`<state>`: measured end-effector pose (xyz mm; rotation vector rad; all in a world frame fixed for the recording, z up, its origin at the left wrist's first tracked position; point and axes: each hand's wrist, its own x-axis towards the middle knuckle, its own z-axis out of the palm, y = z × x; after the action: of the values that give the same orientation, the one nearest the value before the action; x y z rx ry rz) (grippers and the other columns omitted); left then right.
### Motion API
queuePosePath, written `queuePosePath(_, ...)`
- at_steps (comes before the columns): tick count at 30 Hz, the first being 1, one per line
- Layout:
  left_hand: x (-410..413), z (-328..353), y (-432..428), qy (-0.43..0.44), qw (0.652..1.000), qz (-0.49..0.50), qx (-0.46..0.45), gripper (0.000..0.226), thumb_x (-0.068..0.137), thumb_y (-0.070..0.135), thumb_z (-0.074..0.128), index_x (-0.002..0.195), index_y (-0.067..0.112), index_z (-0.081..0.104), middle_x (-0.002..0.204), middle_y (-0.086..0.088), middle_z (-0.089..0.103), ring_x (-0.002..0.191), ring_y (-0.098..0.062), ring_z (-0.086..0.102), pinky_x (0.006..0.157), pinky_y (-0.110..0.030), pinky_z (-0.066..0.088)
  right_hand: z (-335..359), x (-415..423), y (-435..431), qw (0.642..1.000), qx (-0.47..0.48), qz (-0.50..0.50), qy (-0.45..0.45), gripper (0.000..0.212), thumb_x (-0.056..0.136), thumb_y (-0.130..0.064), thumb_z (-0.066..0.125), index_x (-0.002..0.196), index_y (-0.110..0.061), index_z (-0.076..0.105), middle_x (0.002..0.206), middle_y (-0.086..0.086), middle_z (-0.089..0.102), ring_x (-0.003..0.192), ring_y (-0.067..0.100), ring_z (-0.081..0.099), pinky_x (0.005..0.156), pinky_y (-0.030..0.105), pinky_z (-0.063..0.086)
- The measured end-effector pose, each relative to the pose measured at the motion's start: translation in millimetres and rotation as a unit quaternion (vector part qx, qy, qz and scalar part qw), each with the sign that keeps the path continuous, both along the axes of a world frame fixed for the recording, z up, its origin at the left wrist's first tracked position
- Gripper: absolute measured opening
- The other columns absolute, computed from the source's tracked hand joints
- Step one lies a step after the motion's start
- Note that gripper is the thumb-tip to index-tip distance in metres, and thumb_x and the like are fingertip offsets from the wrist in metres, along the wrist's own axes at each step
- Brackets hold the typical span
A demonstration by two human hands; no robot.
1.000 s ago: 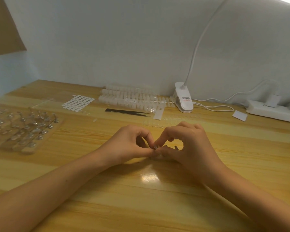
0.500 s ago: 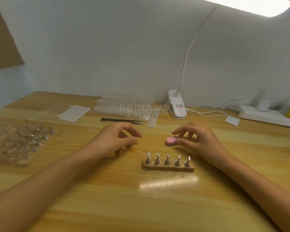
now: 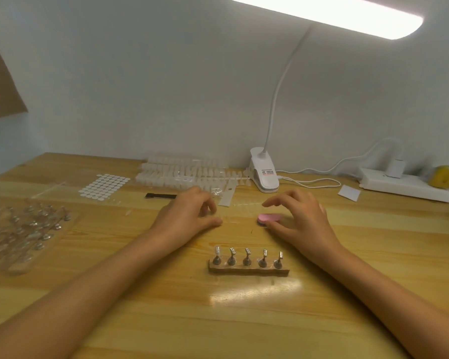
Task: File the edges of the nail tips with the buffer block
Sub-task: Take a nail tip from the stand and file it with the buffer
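A small pink buffer block (image 3: 268,218) lies flat on the wooden table (image 3: 244,320). My right hand (image 3: 301,218) arches over it, thumb touching its near edge and fingers spread above without closing. My left hand (image 3: 187,216) rests on the table to the left, fingers loosely curled and holding nothing that I can see. A faint clear strip (image 3: 231,219) lies between the two hands. In front of them stands a wooden holder (image 3: 248,270) with several small metal nail stands in a row. Whether nail tips sit on them is too small to tell.
Rows of clear nail tips (image 3: 182,172) lie at the back by a white clip lamp (image 3: 265,172). A sheet of white dots (image 3: 104,186), a black tool (image 3: 158,195) and a tray of spare stands (image 3: 24,229) are on the left. A power strip (image 3: 407,187) is at the back right.
One second ago both hands pinched together over the holder. They have drawn apart and moved back from it; the right went to the pink block, the left drifted farther back.
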<state>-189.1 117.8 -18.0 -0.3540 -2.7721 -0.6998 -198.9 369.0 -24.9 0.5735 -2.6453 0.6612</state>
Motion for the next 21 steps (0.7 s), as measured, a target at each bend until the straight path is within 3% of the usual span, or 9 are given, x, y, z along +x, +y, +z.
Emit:
queuePosePath(4, 5, -3, 1, -0.003, 0.998, -0.038, 0.054, 0.027, 0.075, 0.039, 0.078, 0.088, 0.036, 0.055, 0.100, 0.021, 0.052, 0.072, 0.004, 0.047, 0.067, -0.022, 0.042, 2, 8, -10, 0.996, -0.015, 0.075, 0.046, 0.023, 0.088, -0.035, 0.069, 0.112, -0.034, 0.069, 0.109, -0.014, 0.059, 0.110, 0.006, 0.043, 0.090, 0.031, 0.031)
queuePosePath(7, 11, -2, 5, -0.007, 0.993, -0.077, 0.094, 0.024, 0.078, 0.031, 0.077, 0.087, 0.036, 0.055, 0.091, 0.020, 0.061, 0.069, -0.002, 0.054, 0.067, -0.028, 0.050, 2, 12, -15, 0.990, -0.033, 0.134, 0.023, 0.027, 0.088, -0.028, 0.071, 0.114, -0.031, 0.069, 0.100, -0.020, 0.064, 0.099, -0.001, 0.050, 0.089, 0.025, 0.038)
queuePosePath(10, 16, -1, 16, -0.003, 0.987, -0.096, 0.132, 0.021, 0.079, 0.026, 0.078, 0.088, 0.034, 0.061, 0.084, 0.019, 0.063, 0.068, -0.006, 0.057, 0.067, -0.028, 0.053, 3, 15, -16, 0.980, -0.090, 0.179, 0.002, 0.018, 0.086, -0.015, 0.074, 0.102, -0.023, 0.073, 0.090, -0.013, 0.070, 0.089, 0.003, 0.061, 0.077, 0.009, 0.045)
queuePosePath(15, 20, -1, 25, -0.026, 0.977, -0.099, 0.188, 0.009, 0.081, 0.024, 0.076, 0.084, 0.029, 0.069, 0.078, 0.014, 0.068, 0.074, -0.004, 0.062, 0.064, -0.021, 0.052, 4, 18, -15, 0.974, -0.127, 0.183, 0.027, 0.010, 0.083, -0.009, 0.078, 0.086, -0.017, 0.072, 0.080, -0.011, 0.070, 0.078, 0.007, 0.065, 0.071, 0.006, 0.043)
queuePosePath(18, 19, 1, 25, -0.108, 0.945, -0.088, 0.296, 0.005, 0.081, 0.022, 0.076, 0.080, 0.025, 0.072, 0.070, 0.014, 0.068, 0.067, 0.001, 0.063, 0.051, -0.011, 0.044, 6, 18, -15, 0.975, -0.093, 0.182, 0.086, 0.011, 0.082, -0.011, 0.079, 0.084, -0.016, 0.070, 0.084, -0.007, 0.070, 0.080, 0.006, 0.063, 0.070, 0.004, 0.042)
queuePosePath(21, 19, 4, 25, -0.231, 0.893, -0.090, 0.376, 0.007, 0.078, 0.023, 0.077, 0.083, 0.020, 0.073, 0.069, 0.007, 0.068, 0.066, -0.005, 0.066, 0.049, -0.016, 0.046, 7, 18, -14, 0.967, -0.012, 0.198, 0.162, 0.008, 0.085, -0.019, 0.071, 0.084, -0.011, 0.070, 0.091, -0.001, 0.070, 0.085, 0.016, 0.065, 0.069, 0.020, 0.054)
